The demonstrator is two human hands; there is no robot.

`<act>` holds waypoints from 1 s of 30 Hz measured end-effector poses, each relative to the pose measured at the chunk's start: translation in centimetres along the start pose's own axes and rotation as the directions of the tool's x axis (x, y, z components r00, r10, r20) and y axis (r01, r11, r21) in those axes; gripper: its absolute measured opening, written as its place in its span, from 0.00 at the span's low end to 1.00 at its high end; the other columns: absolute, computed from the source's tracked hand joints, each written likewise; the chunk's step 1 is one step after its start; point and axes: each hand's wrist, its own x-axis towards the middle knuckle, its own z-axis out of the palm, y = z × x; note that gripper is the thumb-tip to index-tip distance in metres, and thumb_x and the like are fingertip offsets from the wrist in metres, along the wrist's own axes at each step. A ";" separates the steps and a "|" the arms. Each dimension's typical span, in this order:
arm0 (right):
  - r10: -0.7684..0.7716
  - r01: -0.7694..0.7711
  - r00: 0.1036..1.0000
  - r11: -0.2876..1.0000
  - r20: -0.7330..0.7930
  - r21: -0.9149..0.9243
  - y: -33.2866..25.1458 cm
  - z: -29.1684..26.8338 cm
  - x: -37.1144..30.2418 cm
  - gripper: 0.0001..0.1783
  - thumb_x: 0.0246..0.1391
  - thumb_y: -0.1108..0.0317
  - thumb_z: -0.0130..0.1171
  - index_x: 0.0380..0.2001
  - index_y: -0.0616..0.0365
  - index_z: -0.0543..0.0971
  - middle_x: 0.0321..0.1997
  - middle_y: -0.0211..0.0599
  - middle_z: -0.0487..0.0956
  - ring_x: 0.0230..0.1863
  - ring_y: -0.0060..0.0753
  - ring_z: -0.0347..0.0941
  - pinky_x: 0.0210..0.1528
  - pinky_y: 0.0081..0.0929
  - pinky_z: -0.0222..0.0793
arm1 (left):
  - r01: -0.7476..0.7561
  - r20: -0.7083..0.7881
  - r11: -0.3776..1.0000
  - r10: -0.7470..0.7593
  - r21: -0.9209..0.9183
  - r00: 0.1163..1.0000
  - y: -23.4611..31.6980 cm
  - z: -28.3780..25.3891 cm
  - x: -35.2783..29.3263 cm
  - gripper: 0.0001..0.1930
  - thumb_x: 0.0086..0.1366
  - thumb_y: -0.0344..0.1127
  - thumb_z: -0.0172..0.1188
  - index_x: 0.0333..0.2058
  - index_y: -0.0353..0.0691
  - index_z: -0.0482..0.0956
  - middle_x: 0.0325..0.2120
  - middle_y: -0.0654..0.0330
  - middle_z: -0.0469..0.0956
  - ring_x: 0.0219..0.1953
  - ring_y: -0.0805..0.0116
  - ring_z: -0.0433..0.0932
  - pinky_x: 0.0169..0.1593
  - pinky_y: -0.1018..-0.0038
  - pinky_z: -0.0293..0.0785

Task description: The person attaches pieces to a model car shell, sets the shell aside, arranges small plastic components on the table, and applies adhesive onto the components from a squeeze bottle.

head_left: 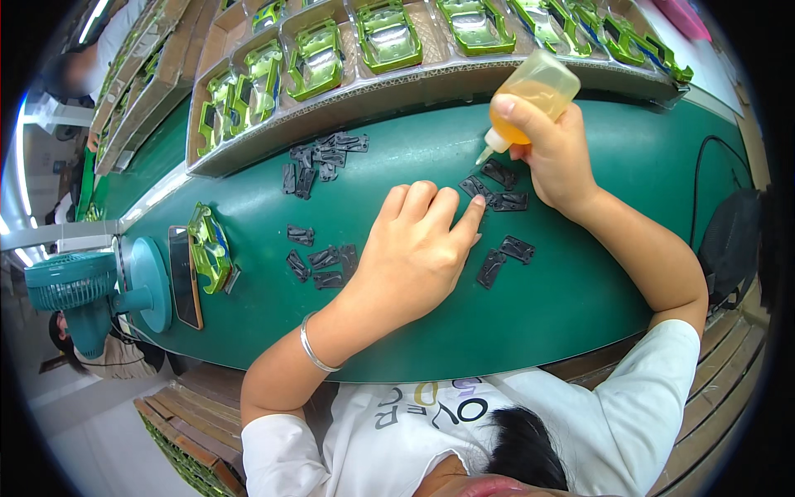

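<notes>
My right hand (556, 149) is closed around a squeeze bottle (542, 87) of amber liquid, tilted so its narrow nozzle points down and left. Just below the tip lies a small black plastic part (474, 189), and the index finger of my left hand (422, 244) presses on its edge. That hand's other fingers are curled in, and its palm is hidden. Beside this part are two similar black parts (499, 174). Another pair of black parts (491, 268) lies nearer to me. Left of my left hand is a small group of black parts (325, 258), with a larger heap (306, 157) farther back.
Across the back of the green table (414, 348) stands a cardboard tray (348, 91) with shiny green housings in its compartments. At left are a green housing (209, 248), a phone (184, 277) and a teal fan (74, 282). A dark cable (696, 174) runs along the right side.
</notes>
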 end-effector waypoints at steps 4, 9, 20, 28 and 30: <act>0.068 -0.057 0.992 0.993 -0.108 0.106 -0.7 -1.4 0.2 0.14 0.44 0.58 0.60 0.25 0.59 0.74 0.21 0.28 0.73 0.21 0.16 0.68 0.19 0.14 0.58 | -0.006 -0.009 1.000 0.005 -0.009 1.000 -0.3 -0.2 -0.1 0.17 0.47 0.31 0.60 0.39 0.40 0.75 0.25 0.60 0.65 0.33 0.61 0.65 0.37 0.68 0.62; 0.000 0.000 0.997 1.000 -0.073 0.004 -0.6 -2.1 0.3 0.14 0.44 0.57 0.59 0.25 0.59 0.74 0.20 0.29 0.74 0.21 0.15 0.67 0.20 0.14 0.59 | -0.001 -0.016 1.000 0.000 -0.029 1.000 -0.2 -0.1 0.5 0.18 0.47 0.32 0.60 0.41 0.40 0.74 0.26 0.60 0.65 0.34 0.61 0.64 0.37 0.69 0.61; -0.025 0.027 0.999 0.997 0.029 -0.067 -0.3 -1.8 0.3 0.15 0.46 0.57 0.58 0.24 0.60 0.75 0.21 0.29 0.74 0.23 0.16 0.68 0.21 0.14 0.61 | 0.026 0.046 0.999 -0.027 0.018 0.999 0.1 0.2 2.0 0.22 0.49 0.40 0.60 0.44 0.41 0.73 0.26 0.61 0.62 0.33 0.64 0.62 0.38 0.70 0.59; -0.039 0.042 0.997 0.998 0.065 -0.054 -0.1 -1.8 0.3 0.14 0.47 0.58 0.59 0.25 0.60 0.75 0.22 0.28 0.74 0.24 0.17 0.70 0.21 0.14 0.62 | 0.032 0.051 0.999 -0.033 0.016 0.998 0.0 0.2 2.0 0.21 0.48 0.40 0.61 0.42 0.42 0.74 0.26 0.61 0.62 0.34 0.64 0.61 0.38 0.70 0.58; -0.038 0.041 0.997 0.998 0.069 -0.055 -0.1 -1.7 0.3 0.14 0.47 0.58 0.59 0.26 0.60 0.75 0.22 0.28 0.74 0.24 0.17 0.70 0.21 0.14 0.62 | 0.030 0.049 0.999 -0.031 0.020 0.998 0.0 0.2 2.0 0.21 0.48 0.40 0.61 0.42 0.42 0.74 0.26 0.61 0.62 0.34 0.64 0.61 0.38 0.70 0.58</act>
